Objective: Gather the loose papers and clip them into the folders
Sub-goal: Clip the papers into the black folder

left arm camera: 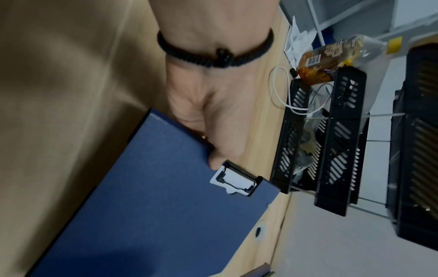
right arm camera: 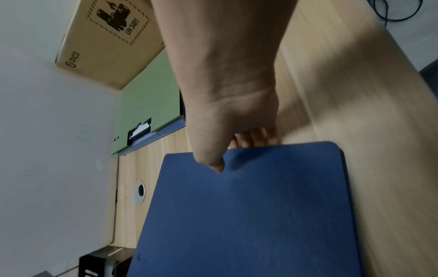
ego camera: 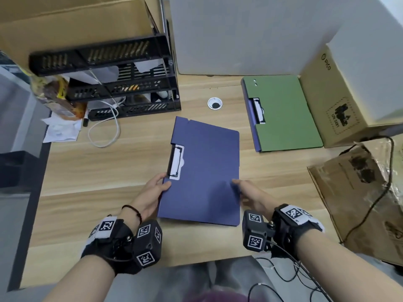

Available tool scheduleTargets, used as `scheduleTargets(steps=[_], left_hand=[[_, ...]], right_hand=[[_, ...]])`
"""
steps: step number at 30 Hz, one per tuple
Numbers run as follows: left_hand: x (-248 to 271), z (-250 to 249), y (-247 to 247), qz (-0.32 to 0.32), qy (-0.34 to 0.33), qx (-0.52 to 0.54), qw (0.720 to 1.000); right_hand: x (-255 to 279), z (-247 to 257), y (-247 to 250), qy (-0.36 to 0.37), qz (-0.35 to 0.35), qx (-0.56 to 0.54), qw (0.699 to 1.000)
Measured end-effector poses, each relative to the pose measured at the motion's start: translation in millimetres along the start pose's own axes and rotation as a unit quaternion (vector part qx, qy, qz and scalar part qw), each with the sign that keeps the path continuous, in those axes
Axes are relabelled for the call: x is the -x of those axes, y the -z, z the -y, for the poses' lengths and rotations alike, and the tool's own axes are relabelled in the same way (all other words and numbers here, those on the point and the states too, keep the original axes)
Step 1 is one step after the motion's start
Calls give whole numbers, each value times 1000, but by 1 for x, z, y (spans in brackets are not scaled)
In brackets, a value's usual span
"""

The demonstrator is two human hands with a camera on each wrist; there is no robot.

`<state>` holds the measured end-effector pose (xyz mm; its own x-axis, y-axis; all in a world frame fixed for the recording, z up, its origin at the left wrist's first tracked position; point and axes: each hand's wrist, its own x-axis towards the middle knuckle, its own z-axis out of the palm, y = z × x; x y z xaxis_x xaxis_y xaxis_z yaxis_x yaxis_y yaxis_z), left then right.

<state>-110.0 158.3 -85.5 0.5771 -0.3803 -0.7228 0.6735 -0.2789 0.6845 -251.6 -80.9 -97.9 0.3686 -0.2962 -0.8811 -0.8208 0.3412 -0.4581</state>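
Note:
A closed blue folder (ego camera: 205, 171) with a black and white clip (ego camera: 176, 161) on its left edge is held just over the wooden desk (ego camera: 109, 166). My left hand (ego camera: 153, 191) grips its left edge just below the clip, thumb on top (left arm camera: 214, 159). My right hand (ego camera: 248, 194) pinches the right edge, thumb on the cover (right arm camera: 213, 161) and fingers underneath. A closed green folder (ego camera: 283, 112) with its own clip lies at the back right on a blue one. Loose white papers (ego camera: 61, 129) lie at the desk's left edge.
A black stacked letter tray (ego camera: 122, 83) stands at the back left with a white cable (ego camera: 104, 131) and a snack bag (ego camera: 56, 94). Cardboard boxes (ego camera: 331, 101) flank the right side. A cable hole (ego camera: 214, 103) sits mid-desk.

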Motion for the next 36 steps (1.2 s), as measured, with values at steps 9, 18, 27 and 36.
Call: scheduleTargets(steps=[9, 18, 27, 36], left_hand=[[-19, -63, -47, -17, -111, 50, 992], [-53, -95, -150, 21, -137, 94, 986], [-78, -100, -203, 94, -94, -23, 991], [-108, -56, -148, -39, 38, -135, 989]], right_hand=[[9, 40, 45, 77, 67, -203, 974], [19, 35, 72, 92, 127, -443, 883], [-10, 68, 78, 122, 58, -490, 861], [-54, 62, 141, 73, -23, -499, 863]])
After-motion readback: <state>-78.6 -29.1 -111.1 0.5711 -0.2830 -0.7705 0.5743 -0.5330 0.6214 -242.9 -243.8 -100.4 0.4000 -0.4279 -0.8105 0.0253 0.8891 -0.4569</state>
